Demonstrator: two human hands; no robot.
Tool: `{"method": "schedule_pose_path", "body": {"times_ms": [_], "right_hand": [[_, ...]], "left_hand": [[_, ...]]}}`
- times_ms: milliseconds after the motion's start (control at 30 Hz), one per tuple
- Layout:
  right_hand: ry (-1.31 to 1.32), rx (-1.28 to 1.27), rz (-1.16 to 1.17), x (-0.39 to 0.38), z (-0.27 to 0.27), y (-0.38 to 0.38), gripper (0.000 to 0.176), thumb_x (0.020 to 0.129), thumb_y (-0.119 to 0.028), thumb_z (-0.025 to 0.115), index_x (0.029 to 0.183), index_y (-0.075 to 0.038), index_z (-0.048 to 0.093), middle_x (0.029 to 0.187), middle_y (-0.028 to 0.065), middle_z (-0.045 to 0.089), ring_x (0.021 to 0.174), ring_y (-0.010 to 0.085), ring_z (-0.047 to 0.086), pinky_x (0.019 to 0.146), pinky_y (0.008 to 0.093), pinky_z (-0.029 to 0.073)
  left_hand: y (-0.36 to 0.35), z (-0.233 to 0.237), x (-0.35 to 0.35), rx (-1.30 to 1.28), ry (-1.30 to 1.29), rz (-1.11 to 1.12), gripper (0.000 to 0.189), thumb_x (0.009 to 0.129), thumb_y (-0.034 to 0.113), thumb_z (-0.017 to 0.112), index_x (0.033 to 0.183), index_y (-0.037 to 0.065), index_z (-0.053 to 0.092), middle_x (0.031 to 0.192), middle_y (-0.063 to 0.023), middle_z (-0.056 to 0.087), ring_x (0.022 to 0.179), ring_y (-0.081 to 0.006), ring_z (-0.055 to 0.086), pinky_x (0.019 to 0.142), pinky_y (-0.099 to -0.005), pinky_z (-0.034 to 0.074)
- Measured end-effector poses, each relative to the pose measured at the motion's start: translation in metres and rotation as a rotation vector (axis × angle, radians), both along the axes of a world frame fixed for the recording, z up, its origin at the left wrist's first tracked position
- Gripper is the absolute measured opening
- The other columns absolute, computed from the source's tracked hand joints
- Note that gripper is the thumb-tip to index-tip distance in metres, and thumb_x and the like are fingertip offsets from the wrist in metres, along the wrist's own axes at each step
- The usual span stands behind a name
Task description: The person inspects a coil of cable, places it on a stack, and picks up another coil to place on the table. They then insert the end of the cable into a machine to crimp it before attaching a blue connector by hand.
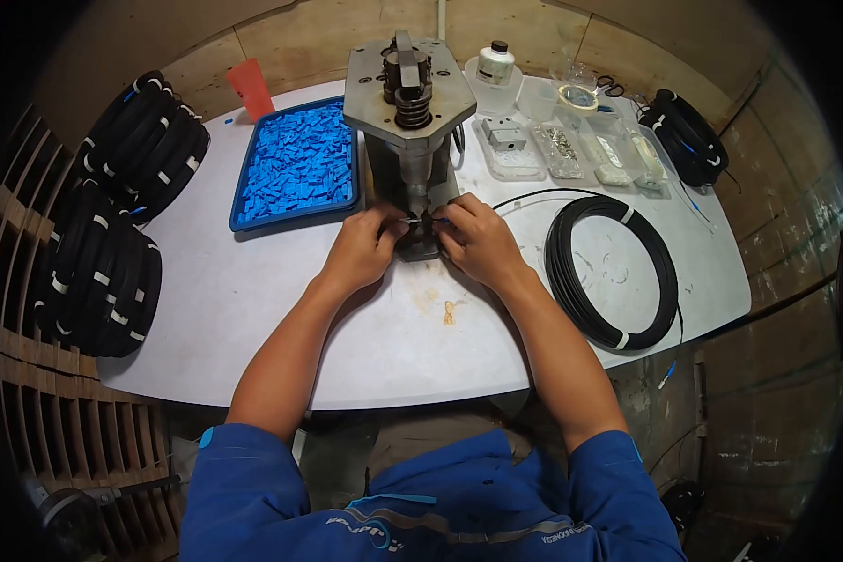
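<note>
A metal bench press with a coil spring on top stands at the back middle of the table. Both my hands meet low at its front, under the ram. Fingers pinched, my left hand is closed at the left of the ram by a tiny shiny piece that I cannot make out. Opposite it, my right hand pinches the end of a black cable, where a bit of blue shows. That cable runs right to a large black coil lying on the table.
A blue tray of small blue pieces sits left of the press, near an orange cup. Stacked black coils line the left edge. Clear boxes with small parts, a white bottle and another coil stand back right.
</note>
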State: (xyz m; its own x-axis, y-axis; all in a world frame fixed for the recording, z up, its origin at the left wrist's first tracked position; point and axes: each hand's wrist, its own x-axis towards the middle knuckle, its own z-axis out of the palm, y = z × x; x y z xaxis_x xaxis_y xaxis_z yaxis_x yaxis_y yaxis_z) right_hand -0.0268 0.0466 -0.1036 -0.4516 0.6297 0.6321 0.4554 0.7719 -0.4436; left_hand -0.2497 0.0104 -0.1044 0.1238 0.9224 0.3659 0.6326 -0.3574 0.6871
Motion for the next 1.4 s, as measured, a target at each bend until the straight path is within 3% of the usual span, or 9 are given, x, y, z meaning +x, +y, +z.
{"method": "schedule_pose_path", "body": {"times_ms": [1200,1267,1400], "right_hand": [[-0.03,0.029,-0.002,-0.0008,-0.004,0.0013,0.014,0.085,-0.007,0.073,0.098,-0.006,0.07,0.097,0.0098,0.065,0.087,0.0336,0.064,0.08,0.0421,0.051],[-0.034,0.036,-0.003,-0.0005,-0.0044,0.0023,0.014,0.084,-0.006,0.073,0.098,-0.006,0.07,0.096,0.0098,0.065,0.087,0.0336,0.065,0.08,0.0423,0.052],[-0.028,0.032,0.002,-0.0004,-0.0036,0.0013,0.014,0.084,-0.006,0.073,0.098,-0.006,0.07,0.096,0.0098,0.065,0.087,0.0338,0.065,0.08,0.0427,0.052]], "left_hand": [[-0.0025,0.0046,0.0004,-0.041,-0.021,-0.027,0.022,0.095,0.015,0.067,0.109,-0.002,0.069,0.1,-0.0199,0.073,0.094,-0.0328,0.071,0.084,-0.0394,0.054],[-0.003,0.0065,0.0009,-0.013,-0.016,-0.02,0.019,0.094,0.013,0.065,0.105,-0.002,0.069,0.096,-0.0222,0.074,0.093,-0.0383,0.071,0.084,-0.0426,0.055],[-0.0034,0.006,0.0016,-0.028,-0.025,-0.014,0.02,0.095,0.014,0.065,0.106,-0.002,0.069,0.097,-0.0224,0.073,0.093,-0.0386,0.071,0.084,-0.0427,0.055]]}}
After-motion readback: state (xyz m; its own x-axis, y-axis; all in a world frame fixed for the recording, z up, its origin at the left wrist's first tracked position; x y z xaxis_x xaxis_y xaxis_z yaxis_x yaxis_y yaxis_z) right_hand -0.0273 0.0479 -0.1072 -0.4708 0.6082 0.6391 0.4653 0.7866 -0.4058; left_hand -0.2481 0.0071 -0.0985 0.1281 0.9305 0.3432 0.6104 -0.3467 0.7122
